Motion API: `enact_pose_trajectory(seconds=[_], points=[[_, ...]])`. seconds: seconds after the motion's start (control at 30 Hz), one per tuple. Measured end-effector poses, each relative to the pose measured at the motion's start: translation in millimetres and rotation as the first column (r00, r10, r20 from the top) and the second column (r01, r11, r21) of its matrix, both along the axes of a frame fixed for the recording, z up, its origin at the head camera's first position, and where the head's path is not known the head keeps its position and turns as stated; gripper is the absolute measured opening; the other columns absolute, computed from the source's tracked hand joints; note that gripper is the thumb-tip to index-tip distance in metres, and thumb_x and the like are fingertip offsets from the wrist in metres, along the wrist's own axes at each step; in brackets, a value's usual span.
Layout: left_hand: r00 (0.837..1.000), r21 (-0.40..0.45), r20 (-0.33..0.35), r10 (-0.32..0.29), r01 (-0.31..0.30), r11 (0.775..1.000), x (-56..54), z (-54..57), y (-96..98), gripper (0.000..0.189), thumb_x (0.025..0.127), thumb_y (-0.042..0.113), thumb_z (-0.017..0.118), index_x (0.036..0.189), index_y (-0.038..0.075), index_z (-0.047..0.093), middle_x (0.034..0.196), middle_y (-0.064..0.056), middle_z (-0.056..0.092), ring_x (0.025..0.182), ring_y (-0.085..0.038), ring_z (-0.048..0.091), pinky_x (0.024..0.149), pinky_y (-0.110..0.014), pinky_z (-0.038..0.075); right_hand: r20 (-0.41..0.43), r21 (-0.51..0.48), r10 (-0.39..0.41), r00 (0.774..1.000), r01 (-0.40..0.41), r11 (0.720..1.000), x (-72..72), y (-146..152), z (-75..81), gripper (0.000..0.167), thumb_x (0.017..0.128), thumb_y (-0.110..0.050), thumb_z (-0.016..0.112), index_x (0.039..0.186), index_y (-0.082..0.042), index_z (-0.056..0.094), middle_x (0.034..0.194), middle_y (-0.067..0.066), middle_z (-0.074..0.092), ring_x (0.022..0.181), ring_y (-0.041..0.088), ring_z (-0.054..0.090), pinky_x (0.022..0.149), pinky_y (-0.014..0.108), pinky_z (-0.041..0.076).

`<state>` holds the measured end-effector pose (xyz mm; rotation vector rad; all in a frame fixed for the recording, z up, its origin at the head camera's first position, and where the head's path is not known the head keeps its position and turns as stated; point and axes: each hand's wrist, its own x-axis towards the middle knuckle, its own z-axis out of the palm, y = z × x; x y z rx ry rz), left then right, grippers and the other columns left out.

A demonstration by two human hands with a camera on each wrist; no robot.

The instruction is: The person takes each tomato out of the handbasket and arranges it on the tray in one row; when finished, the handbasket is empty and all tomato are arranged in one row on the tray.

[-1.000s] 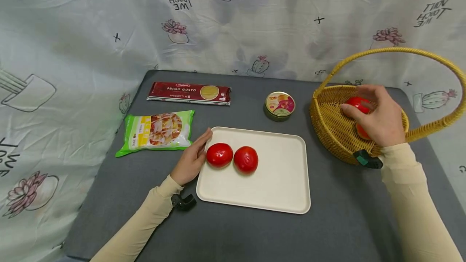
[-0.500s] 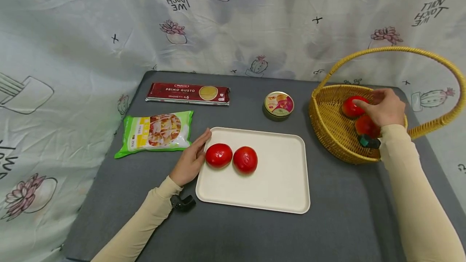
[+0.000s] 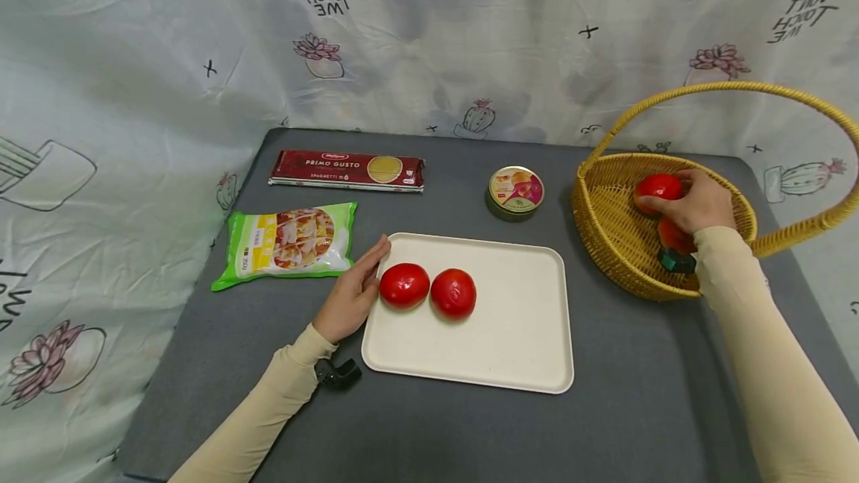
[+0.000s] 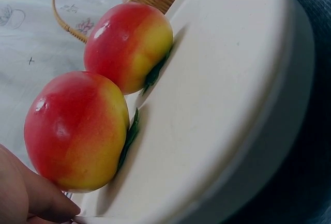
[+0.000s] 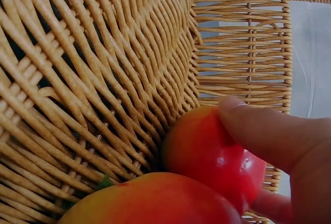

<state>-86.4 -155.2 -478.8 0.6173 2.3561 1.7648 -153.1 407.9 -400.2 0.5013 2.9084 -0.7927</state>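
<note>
In the basket (image 3: pixel 604 244), my right hand (image 3: pixel 705 203) grips a red tomato (image 3: pixel 658 194), the thumb across its near side and the fingers on its far side. A second tomato (image 5: pixel 155 203) lies close by, partly hidden under that wrist in the head view. My left hand (image 3: pixel 350 297) rests along the left edge of the white tray (image 3: pixel 510 326) with its fingers straight. Two more tomatoes sit side by side on the tray: the left tomato (image 3: pixel 405 286) right by my left thumb, the other tomato (image 3: pixel 453 294) to its right. Yellow undersides and green leaves show in the left wrist view.
A dark red spaghetti pack (image 3: pixel 347 171) lies at the back of the grey table (image 3: pixel 463 438). In front of it is a green-and-white food bag (image 3: pixel 288 244). A round tin (image 3: pixel 515 192) stands between tray and basket. The yellow handle (image 3: pixel 725 86) arches over the basket.
My right hand has shifted lower in the basket, and its thumb now lies across the farther tomato. The left hand, the tray and its tomatoes have stayed put.
</note>
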Motion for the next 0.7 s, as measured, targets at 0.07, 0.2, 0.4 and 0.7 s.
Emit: enact_pose_trajectory(seconds=[0.07, 0.2, 0.4, 0.7], points=[[1.0, 0.0, 0.001, 0.001, -0.001, 1.0, 0.2, 0.8, 0.1, 0.062, 0.099, -0.025, 0.043, 0.159, -0.012, 0.036, 0.171, -0.025, 0.026, 0.158, -0.037, 0.026, 0.123, -0.027, 0.027, 0.0, -0.004, 0.002, 1.0, -0.002, 1.0, -0.3, -0.2, 0.3, 0.099, 0.098, -0.053, 0.072, 0.157, 0.014, 0.032, 0.147, 0.045, 0.041, 0.13, 0.064, 0.041, 0.104, 0.078, 0.043], [1.0, -0.005, 0.005, 0.005, -0.005, 1.0, 0.5, 0.5, 0.2, 0.062, 0.099, -0.023, 0.044, 0.159, -0.011, 0.036, 0.171, -0.024, 0.026, 0.159, -0.036, 0.025, 0.123, -0.033, 0.027, -0.008, -0.006, 0.014, 1.0, -0.014, 1.0, 0.9, -0.3, 0.7, 0.098, 0.098, -0.052, 0.073, 0.156, 0.015, 0.032, 0.146, 0.046, 0.041, 0.13, 0.064, 0.041, 0.104, 0.078, 0.043], [1.0, -0.03, 0.006, 0.015, -0.015, 0.999, -0.6, -1.2, 0.0, 0.06, 0.101, -0.02, 0.046, 0.16, -0.01, 0.038, 0.171, -0.022, 0.028, 0.158, -0.036, 0.026, 0.123, -0.038, 0.028, -0.027, 0.0, 0.025, 0.999, -0.025, 1.0, 4.9, -4.6, 6.8, 0.092, 0.1, -0.048, 0.072, 0.155, 0.015, 0.035, 0.146, 0.045, 0.043, 0.128, 0.062, 0.043, 0.102, 0.078, 0.044], [0.999, -0.047, 0.033, 0.03, -0.028, 0.998, 3.1, 2.4, 0.0, 0.058, 0.104, -0.015, 0.05, 0.161, -0.008, 0.038, 0.172, -0.019, 0.029, 0.158, -0.034, 0.028, 0.121, -0.033, 0.031, -0.096, -0.016, 0.036, 0.995, -0.038, 0.999, 29.4, -31.2, 39.5, 0.098, 0.097, -0.054, 0.073, 0.162, 0.007, 0.032, 0.145, 0.042, 0.046, 0.126, 0.061, 0.045, 0.098, 0.08, 0.046]])
